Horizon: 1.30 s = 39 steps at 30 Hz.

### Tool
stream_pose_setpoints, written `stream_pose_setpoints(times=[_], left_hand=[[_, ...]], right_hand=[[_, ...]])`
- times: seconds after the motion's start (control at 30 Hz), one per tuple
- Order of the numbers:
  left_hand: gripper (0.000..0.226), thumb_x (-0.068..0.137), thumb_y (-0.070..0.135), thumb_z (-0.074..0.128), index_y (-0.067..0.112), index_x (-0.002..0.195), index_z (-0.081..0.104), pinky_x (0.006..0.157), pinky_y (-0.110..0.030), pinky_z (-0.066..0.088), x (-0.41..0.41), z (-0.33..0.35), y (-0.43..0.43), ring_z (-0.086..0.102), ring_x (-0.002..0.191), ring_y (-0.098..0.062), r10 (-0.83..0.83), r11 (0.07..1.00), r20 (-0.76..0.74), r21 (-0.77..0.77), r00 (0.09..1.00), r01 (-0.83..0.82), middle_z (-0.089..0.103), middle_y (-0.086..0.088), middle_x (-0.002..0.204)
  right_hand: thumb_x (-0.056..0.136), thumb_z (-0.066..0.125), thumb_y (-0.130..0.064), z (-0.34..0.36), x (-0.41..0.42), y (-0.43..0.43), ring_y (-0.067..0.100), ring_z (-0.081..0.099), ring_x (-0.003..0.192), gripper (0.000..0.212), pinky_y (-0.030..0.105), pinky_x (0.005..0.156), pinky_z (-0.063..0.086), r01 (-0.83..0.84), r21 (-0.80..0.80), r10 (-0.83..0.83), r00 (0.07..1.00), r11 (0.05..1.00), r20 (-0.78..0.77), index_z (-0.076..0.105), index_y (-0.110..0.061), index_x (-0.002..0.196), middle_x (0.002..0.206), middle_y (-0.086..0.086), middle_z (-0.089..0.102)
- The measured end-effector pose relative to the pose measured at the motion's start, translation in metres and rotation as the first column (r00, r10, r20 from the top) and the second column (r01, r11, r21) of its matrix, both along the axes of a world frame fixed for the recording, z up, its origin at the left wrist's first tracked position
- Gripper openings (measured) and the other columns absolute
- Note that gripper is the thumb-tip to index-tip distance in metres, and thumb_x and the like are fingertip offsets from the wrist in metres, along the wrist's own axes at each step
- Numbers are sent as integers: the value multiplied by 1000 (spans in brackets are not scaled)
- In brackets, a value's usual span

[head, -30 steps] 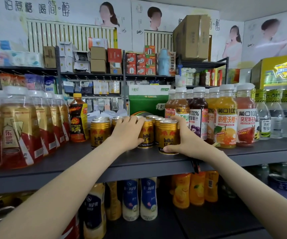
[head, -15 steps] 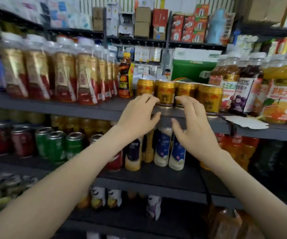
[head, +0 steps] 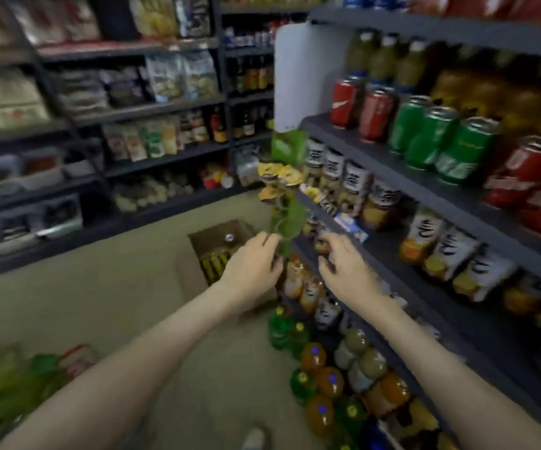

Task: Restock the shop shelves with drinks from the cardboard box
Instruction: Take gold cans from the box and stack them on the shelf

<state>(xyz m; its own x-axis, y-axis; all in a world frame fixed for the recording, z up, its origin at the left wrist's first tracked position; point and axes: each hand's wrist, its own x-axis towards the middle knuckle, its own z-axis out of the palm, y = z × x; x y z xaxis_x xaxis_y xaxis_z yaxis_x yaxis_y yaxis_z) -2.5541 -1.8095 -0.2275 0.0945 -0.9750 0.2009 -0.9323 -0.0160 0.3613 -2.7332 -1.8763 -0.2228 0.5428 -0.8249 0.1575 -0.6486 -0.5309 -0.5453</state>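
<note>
The beige floor point(head: 116, 303) carries the open cardboard box point(head: 191, 277) by the end of the dark shelves point(head: 376, 157), whose upper board holds red cans point(head: 344, 102) and green cans point(head: 438, 138).

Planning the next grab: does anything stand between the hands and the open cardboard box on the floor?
Nothing visible does. The cardboard box sits open-topped beyond the empty left hand and right hand; a hanging snack strip at the shelf end dangles close by their fingertips.
</note>
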Motion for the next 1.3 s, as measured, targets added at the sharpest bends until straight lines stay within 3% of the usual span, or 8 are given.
stream_pose_setpoints(times=[0.07, 0.17, 0.3, 0.53, 0.7, 0.9, 1.17, 1.3], left_hand=[[41, 96, 27, 48, 13, 135, 45, 84, -36, 46, 40, -19, 11, 51, 117, -27, 93, 995, -1, 33, 996, -93, 49, -8, 130], [42, 93, 27, 51, 13, 133, 46, 81, -38, 47, 99, -44, 21, 53, 111, -29, 198, 975, -14, 101, 980, -195, 51, -8, 123], [43, 93, 24, 49, 11, 134, 42, 87, -39, 44, 182, -65, 18, 51, 112, -31, 283, 934, 13, 225, 959, -279, 48, -10, 123], [49, 95, 25, 47, 10, 140, 35, 89, -39, 46, 301, -98, -24, 51, 112, -33, 284, 875, 32, 401, 958, -272, 47, -12, 125], [46, 96, 23, 43, 11, 139, 35, 86, -40, 45, 332, -127, -81, 49, 113, -33, 261, 840, -10, 495, 965, -222, 45, -12, 125], [48, 98, 25, 40, 15, 143, 30, 95, -39, 43, 355, -189, -150, 43, 123, -29, 294, 778, -86, 600, 952, -186, 39, -8, 137], [52, 97, 32, 40, 18, 146, 25, 100, -35, 41, 375, -295, -249, 44, 125, -24, 463, 599, -75, 761, 883, -249, 32, -4, 146], [60, 96, 33, 45, 22, 148, 18, 103, -33, 37, 393, -378, -288, 40, 128, -22, 483, 545, -76, 806, 872, -232, 28, -2, 148]], right_hand=[[98, 47, -21, -19, 44, -6, 16, 51, 113, 41, 26, 81, 45, -79, 45, 81, 996, 996, -45, 38, -20, 138, 135, -1, 43], [99, 46, -23, -41, 110, -18, 17, 50, 114, 43, 25, 74, 42, -156, 43, 160, 981, 987, -110, 36, -20, 140, 137, -1, 41], [98, 45, -22, -73, 200, -40, 20, 39, 129, 48, 33, 94, 45, -217, 15, 215, 955, 976, -203, 33, -15, 143, 140, 2, 39], [96, 46, -19, -133, 286, -93, 23, 38, 129, 57, 32, 97, 42, -186, 135, 224, 901, 973, -372, 25, -13, 148, 142, 5, 36], [96, 46, -19, -168, 299, -140, 22, 41, 124, 60, 32, 92, 44, -113, 218, 200, 878, 969, -436, 20, -16, 149, 140, 4, 36], [95, 50, -18, -224, 312, -210, 19, 42, 121, 65, 26, 91, 43, 3, 372, 205, 830, 928, -519, 16, -18, 150, 140, 4, 37], [97, 46, -19, -322, 379, -343, 18, 40, 128, 65, 26, 95, 38, 14, 502, 328, 741, 865, -586, 11, -22, 152, 144, 1, 35], [95, 52, -18, -407, 415, -380, 19, 45, 125, 73, 29, 97, 42, 98, 573, 307, 764, 813, -567, 7, -28, 152, 145, 4, 35]])
